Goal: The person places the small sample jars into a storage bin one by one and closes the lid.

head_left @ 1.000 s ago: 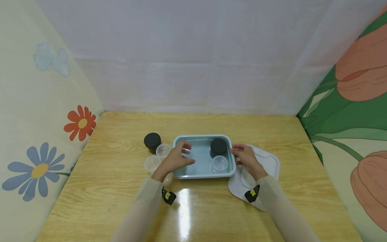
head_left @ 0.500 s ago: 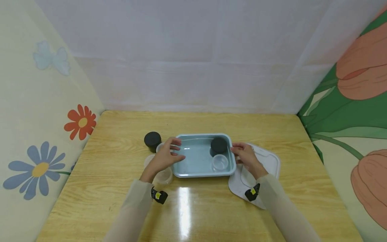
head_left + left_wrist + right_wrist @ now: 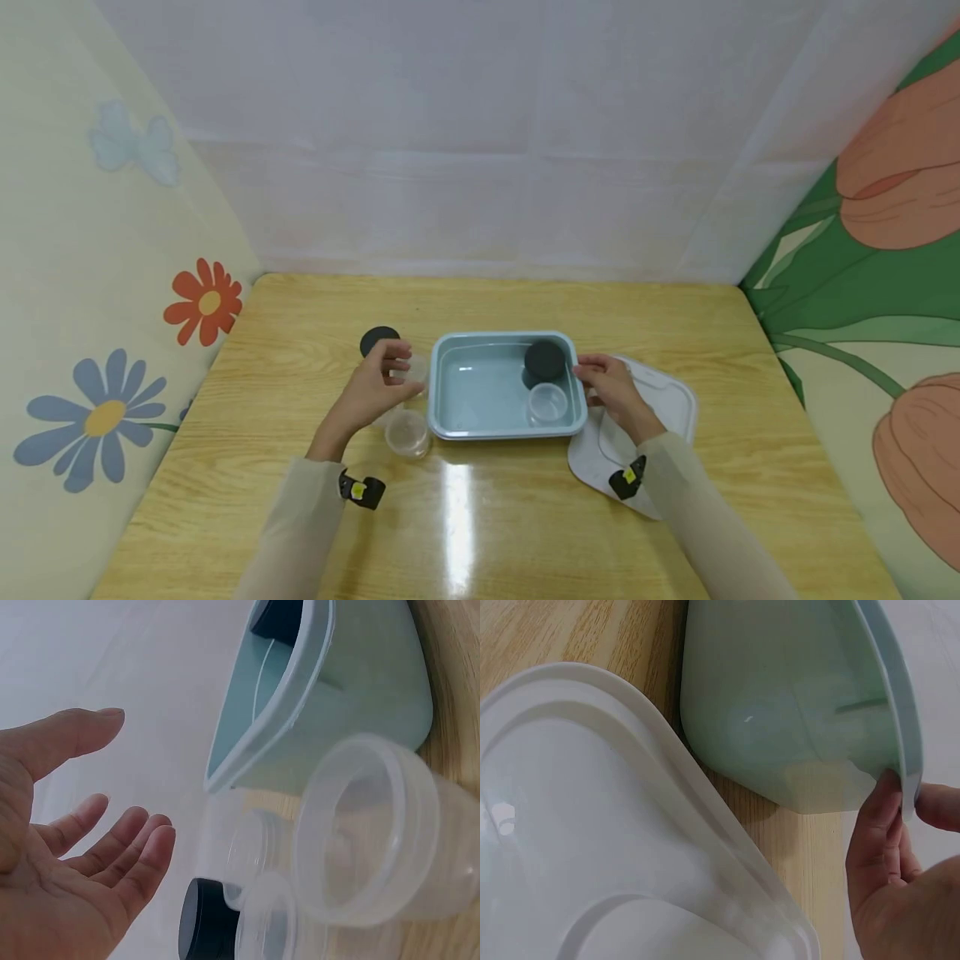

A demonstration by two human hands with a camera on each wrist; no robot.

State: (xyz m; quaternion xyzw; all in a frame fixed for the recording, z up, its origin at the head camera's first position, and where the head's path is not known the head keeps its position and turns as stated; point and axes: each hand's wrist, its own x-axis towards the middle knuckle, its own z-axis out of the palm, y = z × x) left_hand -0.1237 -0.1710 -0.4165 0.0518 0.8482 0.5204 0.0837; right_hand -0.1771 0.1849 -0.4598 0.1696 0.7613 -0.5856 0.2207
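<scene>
My right hand (image 3: 611,389) pinches the right rim of a light blue plastic box (image 3: 480,435), thumb on one side of the rim and fingers on the other. Inside the box, toward its right end, sit a black-lidded jar (image 3: 544,360) and a small clear cup (image 3: 547,404). My left hand (image 3: 369,392) hovers, holding nothing, over the group left of the box, its thumb and fingers spread apart. Beneath and beside it stand several clear plastic cups, the nearest cup (image 3: 367,832) close against the box's left end. A second black-lidded jar (image 3: 378,337) stands behind, partly covered by my left fingers.
A white lid (image 3: 667,400) lies flat on the wooden table (image 3: 525,533) right of the box, partly under my right forearm. A pale cloth (image 3: 480,167) hangs behind the table, with flower-patterned cloths at both sides.
My left hand has moved left, from over the inside of the box to over the cups beside it. My right hand keeps its grip on the rim; the box stays in place.
</scene>
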